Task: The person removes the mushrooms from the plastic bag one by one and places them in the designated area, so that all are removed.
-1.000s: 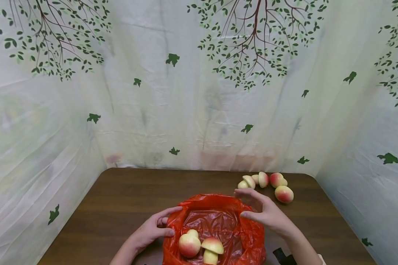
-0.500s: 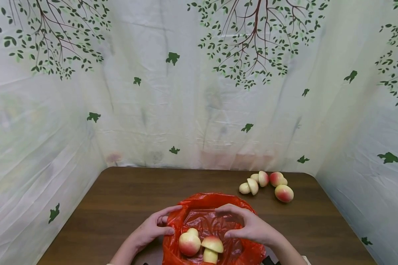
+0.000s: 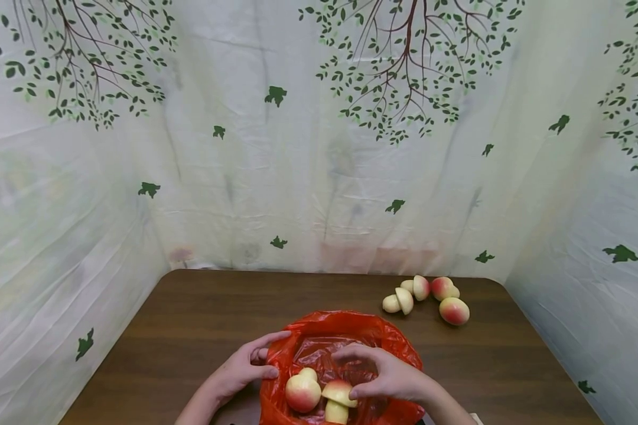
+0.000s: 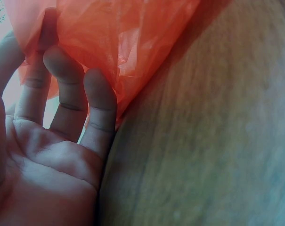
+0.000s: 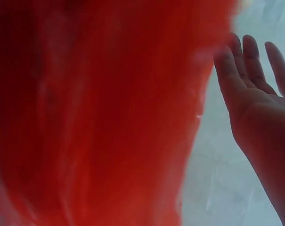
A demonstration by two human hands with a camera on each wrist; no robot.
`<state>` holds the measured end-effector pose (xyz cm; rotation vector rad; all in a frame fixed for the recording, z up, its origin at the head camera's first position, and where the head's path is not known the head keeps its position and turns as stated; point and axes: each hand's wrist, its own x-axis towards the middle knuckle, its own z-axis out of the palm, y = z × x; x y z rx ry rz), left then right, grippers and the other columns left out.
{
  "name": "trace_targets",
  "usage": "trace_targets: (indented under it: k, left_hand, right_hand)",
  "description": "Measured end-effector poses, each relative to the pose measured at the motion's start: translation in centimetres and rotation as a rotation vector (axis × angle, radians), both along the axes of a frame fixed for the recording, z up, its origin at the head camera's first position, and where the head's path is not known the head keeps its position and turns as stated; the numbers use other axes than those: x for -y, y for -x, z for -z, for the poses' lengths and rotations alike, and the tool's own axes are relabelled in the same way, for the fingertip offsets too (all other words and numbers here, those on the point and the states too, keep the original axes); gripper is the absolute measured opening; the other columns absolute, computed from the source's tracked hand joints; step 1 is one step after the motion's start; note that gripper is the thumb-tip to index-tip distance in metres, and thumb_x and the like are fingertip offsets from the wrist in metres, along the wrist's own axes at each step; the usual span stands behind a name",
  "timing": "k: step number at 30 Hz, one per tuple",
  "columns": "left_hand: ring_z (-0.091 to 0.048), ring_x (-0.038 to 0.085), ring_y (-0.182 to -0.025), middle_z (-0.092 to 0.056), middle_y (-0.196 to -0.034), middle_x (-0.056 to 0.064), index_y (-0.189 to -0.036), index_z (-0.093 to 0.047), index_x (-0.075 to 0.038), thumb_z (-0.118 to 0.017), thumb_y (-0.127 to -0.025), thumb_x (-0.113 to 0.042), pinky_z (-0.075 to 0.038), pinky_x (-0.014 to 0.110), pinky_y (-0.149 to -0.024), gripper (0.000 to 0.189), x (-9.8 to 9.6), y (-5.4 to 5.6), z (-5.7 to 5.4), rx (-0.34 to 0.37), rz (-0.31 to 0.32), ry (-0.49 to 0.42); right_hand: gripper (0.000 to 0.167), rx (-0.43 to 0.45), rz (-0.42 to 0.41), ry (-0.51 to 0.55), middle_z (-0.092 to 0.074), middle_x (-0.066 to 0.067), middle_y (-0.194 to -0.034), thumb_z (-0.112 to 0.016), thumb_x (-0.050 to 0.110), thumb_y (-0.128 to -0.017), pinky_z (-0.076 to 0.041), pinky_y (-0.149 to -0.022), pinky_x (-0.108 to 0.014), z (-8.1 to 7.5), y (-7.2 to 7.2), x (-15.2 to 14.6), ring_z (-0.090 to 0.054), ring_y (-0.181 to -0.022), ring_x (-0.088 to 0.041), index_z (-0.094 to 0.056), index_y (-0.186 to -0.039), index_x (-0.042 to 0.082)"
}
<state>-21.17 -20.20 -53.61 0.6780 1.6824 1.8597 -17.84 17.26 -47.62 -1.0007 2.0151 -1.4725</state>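
Observation:
A red plastic bag point(image 3: 345, 321) stands with its mouth wide on the brown table. Inside lie two toy-like mushrooms with cream and pink caps: a round one point(image 3: 302, 393) at the left and one with a thick stem point(image 3: 337, 401) beside it. My left hand point(image 3: 244, 367) holds the bag's left side, thumb and fingers on the plastic; in the left wrist view its bent fingers point(image 4: 69, 89) press the red film. My right hand point(image 3: 390, 375) reaches into the bag with fingers spread, its thumb near the stemmed mushroom's cap. Contact there cannot be told.
Several similar mushrooms lie at the table's back right, among them a stemmed one point(image 3: 399, 301) and a round one point(image 3: 454, 311). Bare brown table point(image 3: 207, 313) extends to the left. A pale curtain point(image 3: 308, 177) with printed leaves hangs around it.
My right hand has moved from beyond the bag's right rim leftward and down into the bag, near the stemmed mushroom. The left hand stays on the bag.

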Motion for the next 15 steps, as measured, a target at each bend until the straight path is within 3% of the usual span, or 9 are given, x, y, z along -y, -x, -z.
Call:
trace_targets:
  k: [7,15]
  left_hand:
    - [-0.076,0.009,-0.099,-0.08,-0.107,-0.001,-0.165,-0.031,-0.002,-0.064,-0.104,-0.003,-0.065,0.032,-0.087,0.07,0.0,-0.1,0.1,-0.02,-0.004,0.006]
    - [-0.076,0.008,-0.097,-0.08,-0.105,-0.002,-0.165,-0.032,-0.002,-0.064,-0.103,-0.003,-0.065,0.031,-0.085,0.07,-0.2,0.0,0.0,-0.028,-0.005,0.011]
  right_hand:
    - [0.058,0.129,-0.049,0.016,-0.049,-0.028,-0.157,-0.074,0.018,-0.101,-0.048,-0.117,-0.032,1.2,0.1,0.5,-0.055,-0.143,-0.036,-0.051,-0.152,0.001]
    - [0.06,0.228,-0.173,0.095,-0.045,-0.038,-0.156,-0.07,0.013,-0.103,-0.047,-0.115,-0.024,2.0,0.5,0.6,-0.057,-0.141,-0.02,-0.044,-0.154,-0.007]
